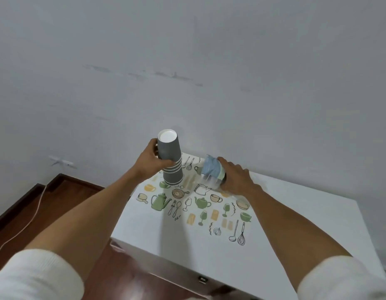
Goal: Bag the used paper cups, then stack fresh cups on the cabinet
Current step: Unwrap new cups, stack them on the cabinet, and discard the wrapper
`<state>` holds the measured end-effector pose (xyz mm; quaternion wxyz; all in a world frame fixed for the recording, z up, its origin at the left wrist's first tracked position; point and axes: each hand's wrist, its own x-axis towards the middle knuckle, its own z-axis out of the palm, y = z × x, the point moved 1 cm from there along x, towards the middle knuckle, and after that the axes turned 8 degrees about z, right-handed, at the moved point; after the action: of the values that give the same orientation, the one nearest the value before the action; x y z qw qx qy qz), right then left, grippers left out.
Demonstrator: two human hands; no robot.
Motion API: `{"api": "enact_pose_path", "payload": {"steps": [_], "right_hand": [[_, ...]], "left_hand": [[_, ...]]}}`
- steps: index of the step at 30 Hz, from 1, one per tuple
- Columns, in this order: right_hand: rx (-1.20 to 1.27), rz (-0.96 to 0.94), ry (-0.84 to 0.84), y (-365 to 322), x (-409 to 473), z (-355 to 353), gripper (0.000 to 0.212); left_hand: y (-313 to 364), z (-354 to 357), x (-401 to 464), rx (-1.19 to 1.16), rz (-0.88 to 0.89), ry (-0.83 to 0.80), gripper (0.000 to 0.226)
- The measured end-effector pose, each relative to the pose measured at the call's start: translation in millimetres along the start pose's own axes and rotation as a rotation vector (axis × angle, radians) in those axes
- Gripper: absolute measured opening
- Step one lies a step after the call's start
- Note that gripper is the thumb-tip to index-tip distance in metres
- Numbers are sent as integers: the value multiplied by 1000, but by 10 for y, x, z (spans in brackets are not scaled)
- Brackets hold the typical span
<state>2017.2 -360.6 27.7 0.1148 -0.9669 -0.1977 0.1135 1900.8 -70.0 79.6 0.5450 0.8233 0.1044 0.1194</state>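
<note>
The left hand (152, 161) grips a stack of grey cups (170, 161), nested upside down, above the far left corner of the white cabinet (296, 224). The bottom of the stack is at the printed mat (198, 204) on the cabinet; if it touches, I cannot tell. To the right of the stack, the right hand (236, 178) holds a blurred light-blue thing (211, 172), maybe a cup in clear wrap, over the mat.

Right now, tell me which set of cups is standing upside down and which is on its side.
The grey cup stack, gripped by the left hand, stands upside down, white base up. The light blue cups under the right hand lie tilted sideways, blurred.
</note>
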Motion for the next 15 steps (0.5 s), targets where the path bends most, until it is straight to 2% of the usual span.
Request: {"api": "enact_pose_path", "payload": {"steps": [6, 15], "right_hand": [[-7, 12, 16, -21, -39, 82, 92], [52, 34, 16, 34, -93, 196, 109]], "left_hand": [[-240, 92, 64, 33, -20, 18, 77], [-393, 191, 335, 17, -80, -11, 81]]}}
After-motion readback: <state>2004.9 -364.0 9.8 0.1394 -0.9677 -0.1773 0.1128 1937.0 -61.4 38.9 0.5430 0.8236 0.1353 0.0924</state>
